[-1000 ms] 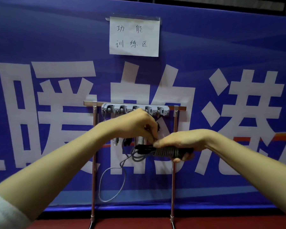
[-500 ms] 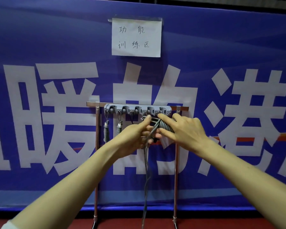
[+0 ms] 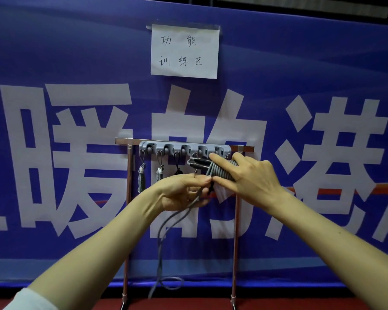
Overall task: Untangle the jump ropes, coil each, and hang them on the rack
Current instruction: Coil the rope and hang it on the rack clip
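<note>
Three ropes [image 3: 141, 179] already hang on the rack [image 3: 184, 149] at mid-frame; the right hand [image 3: 246, 179] grips a part-wound coil [image 3: 221, 172], and the left hand [image 3: 182, 192] pinches its loose tail [image 3: 164, 222].

Whole background was a big blue banner [image 3: 76, 52] with huge white characters printed across it and a thin orange-red stripe [image 3: 345, 190] on the right side. A white paper sheet [image 3: 184, 51] with handwritten characters was stuck up near the top. A red floor [image 3: 188, 304] ran below, and dark bars [image 3: 300, 5] sat above the banner.
</note>
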### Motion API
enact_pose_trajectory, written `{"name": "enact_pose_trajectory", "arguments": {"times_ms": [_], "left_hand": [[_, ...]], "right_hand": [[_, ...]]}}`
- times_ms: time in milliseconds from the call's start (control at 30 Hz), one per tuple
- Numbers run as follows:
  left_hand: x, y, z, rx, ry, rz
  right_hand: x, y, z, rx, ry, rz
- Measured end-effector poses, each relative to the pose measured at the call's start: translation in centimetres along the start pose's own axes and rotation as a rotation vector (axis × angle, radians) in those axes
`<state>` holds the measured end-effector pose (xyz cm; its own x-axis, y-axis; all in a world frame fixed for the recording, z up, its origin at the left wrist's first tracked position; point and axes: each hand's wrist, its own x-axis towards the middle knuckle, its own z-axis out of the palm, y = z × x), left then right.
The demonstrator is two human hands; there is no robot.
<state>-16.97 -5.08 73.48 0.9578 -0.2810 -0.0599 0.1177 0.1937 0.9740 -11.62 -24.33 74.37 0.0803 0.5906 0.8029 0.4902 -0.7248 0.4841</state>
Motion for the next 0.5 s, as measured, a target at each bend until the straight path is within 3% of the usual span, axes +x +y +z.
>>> {"name": "enact_pose_trajectory", "arguments": {"times_ms": [100,167,300,500], "left_hand": [[-0.2,0.0,0.1,-0.019,-0.003,0.087],[-0.2,-0.4,0.3,-0.072,-0.014,0.214],[-0.2,-1.1,0.6,-0.114,-0.036,0.380],[0.1,-1.1,0.2,0.178,0.011,0.414]], "right_hand": [[0.5,-0.3,-1.4,0.196,-0.224,0.185],[0.7,-0.8,-2.1,0.491,-0.343,0.327],[0.9,-1.4,-2.5,1.178,-0.365,0.456],[0.7,-2.2,-2.4,1.241,-0.463,0.718]]}}
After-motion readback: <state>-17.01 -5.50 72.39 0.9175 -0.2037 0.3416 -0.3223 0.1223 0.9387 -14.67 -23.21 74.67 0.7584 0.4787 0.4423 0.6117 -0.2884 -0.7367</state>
